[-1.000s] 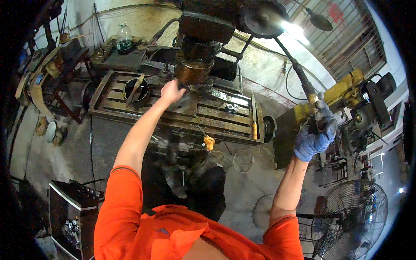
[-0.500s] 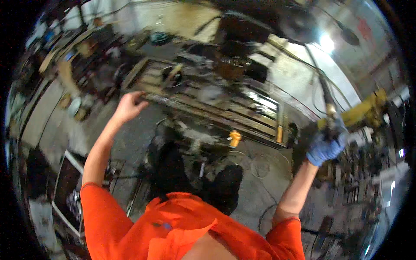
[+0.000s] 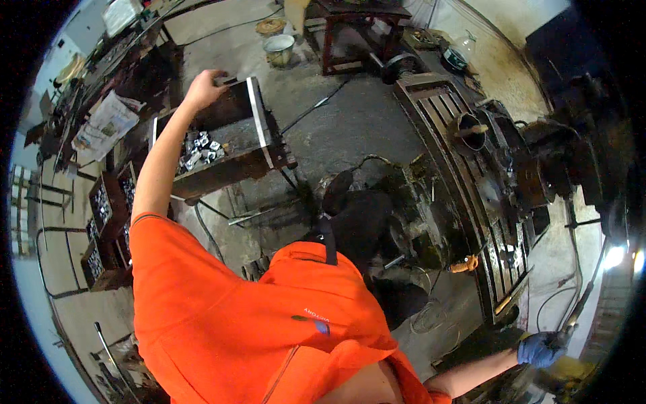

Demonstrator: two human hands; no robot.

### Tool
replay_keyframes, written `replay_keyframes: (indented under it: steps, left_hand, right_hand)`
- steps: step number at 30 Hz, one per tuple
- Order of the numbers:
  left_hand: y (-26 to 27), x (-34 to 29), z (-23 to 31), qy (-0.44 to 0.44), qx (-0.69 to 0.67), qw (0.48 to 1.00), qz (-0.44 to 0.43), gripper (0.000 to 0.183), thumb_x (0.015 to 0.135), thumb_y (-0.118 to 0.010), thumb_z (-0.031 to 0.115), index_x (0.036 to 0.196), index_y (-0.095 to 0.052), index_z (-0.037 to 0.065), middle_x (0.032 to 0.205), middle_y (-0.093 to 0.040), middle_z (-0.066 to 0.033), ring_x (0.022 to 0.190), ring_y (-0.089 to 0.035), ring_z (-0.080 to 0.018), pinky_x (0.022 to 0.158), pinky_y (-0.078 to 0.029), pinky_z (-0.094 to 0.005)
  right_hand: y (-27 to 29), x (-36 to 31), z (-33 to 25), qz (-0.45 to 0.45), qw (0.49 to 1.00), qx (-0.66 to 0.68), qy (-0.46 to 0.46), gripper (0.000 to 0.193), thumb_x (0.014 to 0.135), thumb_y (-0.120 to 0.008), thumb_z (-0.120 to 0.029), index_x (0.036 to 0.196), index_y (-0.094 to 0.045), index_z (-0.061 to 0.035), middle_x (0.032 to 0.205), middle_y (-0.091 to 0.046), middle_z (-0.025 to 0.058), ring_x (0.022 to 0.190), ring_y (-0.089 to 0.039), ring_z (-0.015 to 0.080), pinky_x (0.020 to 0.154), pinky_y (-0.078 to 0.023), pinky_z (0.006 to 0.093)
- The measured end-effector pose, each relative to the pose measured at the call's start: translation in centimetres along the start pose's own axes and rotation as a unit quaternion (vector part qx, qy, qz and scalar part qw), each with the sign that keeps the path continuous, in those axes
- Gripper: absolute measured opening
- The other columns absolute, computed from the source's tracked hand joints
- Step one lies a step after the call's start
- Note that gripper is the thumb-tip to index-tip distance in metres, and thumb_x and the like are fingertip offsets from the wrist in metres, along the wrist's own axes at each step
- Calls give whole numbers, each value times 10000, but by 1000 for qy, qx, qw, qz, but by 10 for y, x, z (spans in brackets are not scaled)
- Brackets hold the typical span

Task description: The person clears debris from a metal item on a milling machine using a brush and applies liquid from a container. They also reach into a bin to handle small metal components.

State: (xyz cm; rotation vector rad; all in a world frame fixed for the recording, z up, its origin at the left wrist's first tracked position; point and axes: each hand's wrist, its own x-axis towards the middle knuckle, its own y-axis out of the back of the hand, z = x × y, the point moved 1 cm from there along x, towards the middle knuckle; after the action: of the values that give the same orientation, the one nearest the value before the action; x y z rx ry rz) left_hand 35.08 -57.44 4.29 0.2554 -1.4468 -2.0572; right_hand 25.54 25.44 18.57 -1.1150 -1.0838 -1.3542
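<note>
My bare left hand [image 3: 204,90] is open, thumb apart from its loosely curled fingers, over the far edge of a dark metal bin [image 3: 222,165]. Nothing can be made out between the fingers. Small shiny metal blocks [image 3: 200,149] lie heaped inside the bin, below my wrist. At the lower right, my right hand [image 3: 540,349] wears a blue glove and is closed around the end of a dark lever [image 3: 585,299]. That lever runs up toward the machine beside the lamp. Most of the right fingers are hidden by distance and blur.
A slotted machine table [image 3: 464,175] stands right of my legs, with an orange-handled tool [image 3: 464,264] at its near edge. Crates of metal pieces [image 3: 101,205] are stacked at left. A bucket [image 3: 278,50] and a dark red stand [image 3: 330,40] are farther off.
My view has swung left, bringing the bin of metal blocks under my left hand. My left arm reaches out over it. My gloved right hand stays on the lever.
</note>
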Motion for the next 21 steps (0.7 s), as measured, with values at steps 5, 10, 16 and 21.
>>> replay_keyframes:
  steps: [5,10,16,21]
  left_hand:
    - [-28,-52,-87,73,-40,993,-80,389,631,-594,85,1014,-599,16,970,-604,-198,906,-587,-284,794,-452,-337]
    - [-60,-78,-97,198,164,959,-117,394,671,-639,239,991,-537,32,996,-582,-191,971,-547,-332,814,-449,-405]
    - [-111,-70,-122,165,225,947,-162,239,810,-405,153,988,-543,72,1044,-578,-151,966,-556,-320,782,-454,-419]
    - [-111,-52,-101,153,252,932,-213,252,793,-480,220,1005,-516,87,1060,-572,-139,996,-542,-323,783,-448,-435]
  right_hand:
    - [2,0,-15,11,999,-37,11,250,723,-668,-262,805,-613,-33,731,-638,82,580,-600,225,511,-481,327]
    - [0,-5,-3,0,999,-47,-1,235,720,-668,-230,821,-620,-23,776,-641,102,630,-606,243,552,-487,333]
    - [7,3,21,-122,989,43,-70,269,705,-649,-125,929,-594,13,926,-610,146,796,-584,260,677,-475,347]
    - [9,1,24,-82,984,96,-125,241,705,-584,64,941,-592,16,963,-617,115,837,-582,194,761,-462,300]
